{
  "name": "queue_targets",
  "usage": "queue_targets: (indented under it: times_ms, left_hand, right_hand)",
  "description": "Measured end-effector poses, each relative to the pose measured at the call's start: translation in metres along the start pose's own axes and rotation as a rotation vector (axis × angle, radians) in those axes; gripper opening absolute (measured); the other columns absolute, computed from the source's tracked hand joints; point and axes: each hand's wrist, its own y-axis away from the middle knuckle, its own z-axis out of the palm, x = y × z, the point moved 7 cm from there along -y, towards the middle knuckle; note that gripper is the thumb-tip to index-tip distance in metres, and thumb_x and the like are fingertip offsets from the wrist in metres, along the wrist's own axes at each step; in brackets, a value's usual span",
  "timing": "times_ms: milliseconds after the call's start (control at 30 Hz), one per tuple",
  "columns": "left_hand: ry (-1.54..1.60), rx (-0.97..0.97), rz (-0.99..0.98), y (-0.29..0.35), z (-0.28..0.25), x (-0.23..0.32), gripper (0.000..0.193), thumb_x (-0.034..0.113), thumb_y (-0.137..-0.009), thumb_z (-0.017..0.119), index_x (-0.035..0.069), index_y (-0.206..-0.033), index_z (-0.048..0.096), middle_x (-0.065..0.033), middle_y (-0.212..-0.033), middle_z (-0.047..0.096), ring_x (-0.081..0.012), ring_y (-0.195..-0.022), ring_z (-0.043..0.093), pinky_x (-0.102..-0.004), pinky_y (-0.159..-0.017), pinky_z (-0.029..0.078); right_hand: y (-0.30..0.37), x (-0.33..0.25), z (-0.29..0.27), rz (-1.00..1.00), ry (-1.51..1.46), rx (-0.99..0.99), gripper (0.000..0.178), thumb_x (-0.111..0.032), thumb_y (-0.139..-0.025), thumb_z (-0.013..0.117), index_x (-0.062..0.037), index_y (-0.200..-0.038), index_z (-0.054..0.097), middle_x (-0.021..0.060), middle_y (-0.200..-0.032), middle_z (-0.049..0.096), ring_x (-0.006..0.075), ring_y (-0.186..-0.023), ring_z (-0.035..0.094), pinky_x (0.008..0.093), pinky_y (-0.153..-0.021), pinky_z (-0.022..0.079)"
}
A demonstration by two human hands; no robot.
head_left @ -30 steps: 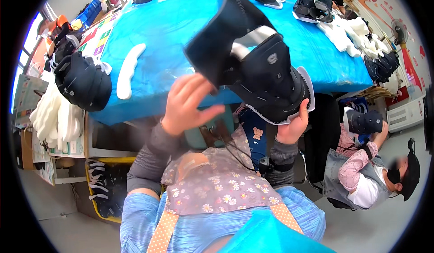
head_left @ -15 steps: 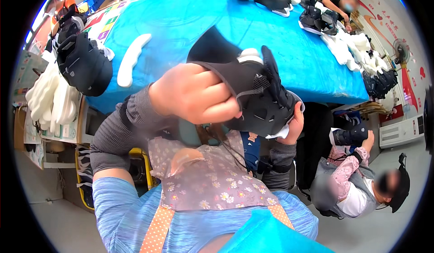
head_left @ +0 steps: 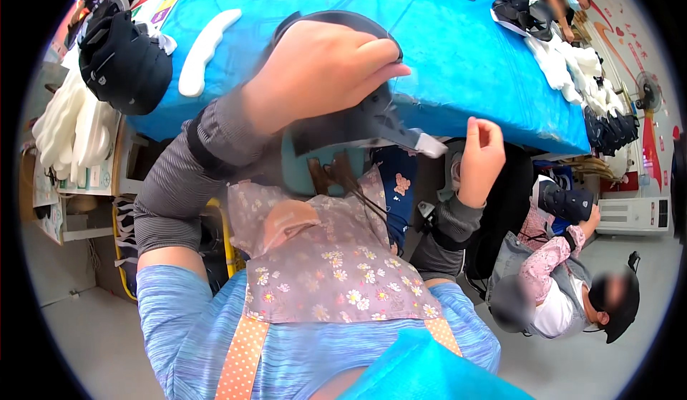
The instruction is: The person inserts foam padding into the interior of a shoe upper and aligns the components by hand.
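A black shoe upper (head_left: 365,117) hangs in front of me over the table's near edge, tilted and partly blurred. My left hand (head_left: 322,71) is closed on its upper part and hides much of it. A white tip (head_left: 431,145) sticks out at the upper's lower right end. To the right, apart from the upper, is my right hand (head_left: 481,158), its fingers curled toward the thumb in a loose pinch. Whatever might be between those fingers is too small to make out.
A blue-covered table (head_left: 444,49) lies ahead, with a wavy white sole-shaped piece (head_left: 207,53) on it. Stacked black uppers (head_left: 125,64) and white pieces (head_left: 79,139) are on the left. More white pieces (head_left: 554,67) lie far right. A co-worker (head_left: 551,264) sits at right.
My right hand has come off the upper and moved away to the right. My left hand has risen with the upper, which has turned in its grip. The view has shifted slightly.
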Motion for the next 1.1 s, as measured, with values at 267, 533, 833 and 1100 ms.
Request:
queue_targets:
  times_ms: [267, 533, 833, 1100]
  left_hand:
    - [-0.055, 0.095, -0.099, 0.001, 0.023, -0.031, 0.022, 0.031, -0.089, 0.065, 0.009, -0.084, 0.066, -0.0067, -0.07, 0.065, -0.0283, -0.063, 0.063, -0.0361, -0.053, 0.048]
    - [0.094, -0.097, -0.228, 0.031, 0.056, -0.034, 0.064, 0.046, -0.066, 0.08, 0.01, -0.115, 0.057, -0.0103, -0.1, 0.057, -0.0299, -0.098, 0.056, -0.0405, -0.086, 0.043]
    - [0.096, -0.001, -0.232, 0.044, 0.068, -0.033, 0.063, 0.04, -0.064, 0.08, 0.013, -0.116, 0.058, -0.0064, -0.097, 0.056, -0.0251, -0.093, 0.055, -0.0386, -0.083, 0.043]
    - [0.078, -0.064, -0.219, 0.034, 0.078, -0.037, 0.055, 0.039, -0.072, 0.078, 0.014, -0.116, 0.057, -0.0064, -0.099, 0.058, -0.026, -0.096, 0.056, -0.0395, -0.083, 0.042]
  right_hand:
    - [0.025, -0.117, 0.096, -0.246, -0.353, -0.564, 0.014, -0.011, -0.091, 0.065, 0.0026, -0.091, 0.068, 0.0091, -0.089, 0.07, 0.0152, -0.08, 0.063, 0.0279, -0.075, 0.048]
    - [0.001, -0.082, 0.139, 0.17, -1.017, -0.364, 0.026, -0.018, -0.099, 0.053, -0.0061, -0.077, 0.053, -0.0038, -0.07, 0.049, 0.0056, -0.062, 0.043, 0.0226, -0.059, 0.038]
    - [-0.001, -0.072, 0.154, 0.367, -1.283, -0.543, 0.025, -0.015, -0.098, 0.055, -0.009, -0.074, 0.049, -0.0057, -0.06, 0.036, 0.0022, -0.045, 0.026, 0.0217, -0.04, 0.017]
    - [-0.009, -0.066, 0.151, 0.342, -1.092, -0.504, 0.022, -0.015, -0.098, 0.056, -0.0071, -0.078, 0.053, -0.0076, -0.06, 0.038, 0.001, -0.045, 0.027, 0.021, -0.04, 0.017]
